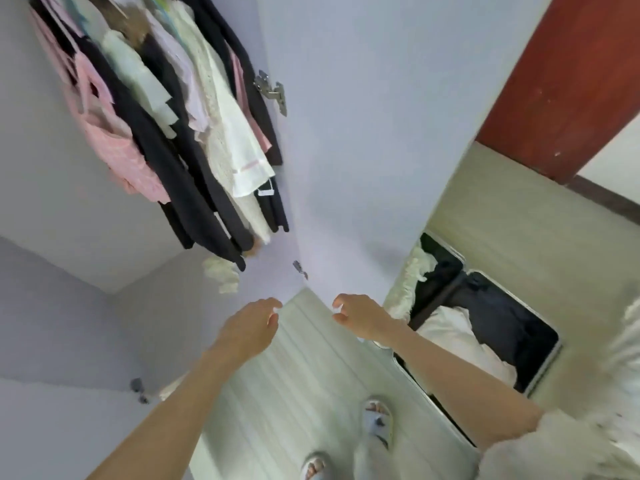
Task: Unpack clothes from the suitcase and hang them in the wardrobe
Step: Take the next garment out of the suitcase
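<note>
Both hands are empty, fingers loosely curled: the left hand (254,322) and the right hand (356,315) reach out side by side over the floor (304,358). The open suitcase (485,327) lies low to their right, its long axis running away and to the left, white clothes (457,337) inside. The right hand is nearer. The wardrobe (166,109), already hung with garments, is up to the left.

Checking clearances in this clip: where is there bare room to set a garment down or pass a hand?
Bare floor lies between the wardrobe door and the open suitcase, ahead of the slippered feet; both hands hover over it holding nothing. The wardrobe floor under the hanging clothes is mostly free. The clothes themselves are tightly packed, and the suitcase holds garments.
</note>
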`<move>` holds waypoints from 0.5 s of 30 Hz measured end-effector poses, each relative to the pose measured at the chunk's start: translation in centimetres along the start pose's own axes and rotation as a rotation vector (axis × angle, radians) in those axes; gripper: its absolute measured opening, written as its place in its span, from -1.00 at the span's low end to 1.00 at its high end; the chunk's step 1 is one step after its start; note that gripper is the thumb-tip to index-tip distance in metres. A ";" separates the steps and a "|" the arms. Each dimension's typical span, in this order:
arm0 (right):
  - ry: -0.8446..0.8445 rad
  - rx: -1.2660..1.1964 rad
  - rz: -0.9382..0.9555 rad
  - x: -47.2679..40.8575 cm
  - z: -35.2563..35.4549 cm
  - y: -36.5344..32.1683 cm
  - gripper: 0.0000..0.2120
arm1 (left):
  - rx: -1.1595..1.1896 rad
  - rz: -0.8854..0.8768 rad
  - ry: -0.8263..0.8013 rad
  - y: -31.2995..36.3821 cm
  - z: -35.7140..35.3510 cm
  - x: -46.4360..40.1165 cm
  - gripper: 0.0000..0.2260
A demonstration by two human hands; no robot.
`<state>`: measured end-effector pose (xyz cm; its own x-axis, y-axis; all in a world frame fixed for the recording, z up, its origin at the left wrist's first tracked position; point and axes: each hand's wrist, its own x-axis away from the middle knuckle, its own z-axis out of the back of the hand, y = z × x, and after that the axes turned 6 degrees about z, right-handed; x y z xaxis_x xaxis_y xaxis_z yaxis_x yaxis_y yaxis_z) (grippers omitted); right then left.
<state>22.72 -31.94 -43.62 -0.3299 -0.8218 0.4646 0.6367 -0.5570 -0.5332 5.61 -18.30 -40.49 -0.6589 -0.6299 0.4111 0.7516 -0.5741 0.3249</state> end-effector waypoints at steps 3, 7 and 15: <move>0.014 -0.093 -0.123 2.8 0.3 5.9 -0.68 | -0.090 -0.098 -0.072 5.2 -2.9 -1.4 -0.69; 0.052 -0.166 -0.257 6.1 1.2 15.3 -0.67 | -0.179 -0.272 -0.208 14.6 -7.9 -2.9 -0.68; 0.093 -0.304 -0.441 7.9 3.3 33.0 -0.63 | -0.151 -0.299 -0.393 28.2 -18.9 -9.4 -0.68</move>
<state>43.48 -56.43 -55.21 -0.5892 -0.5018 0.6333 0.1985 -0.8497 -0.4885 32.46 -38.44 -51.27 -0.7608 -0.1988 0.6178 0.4998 -0.7868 0.3623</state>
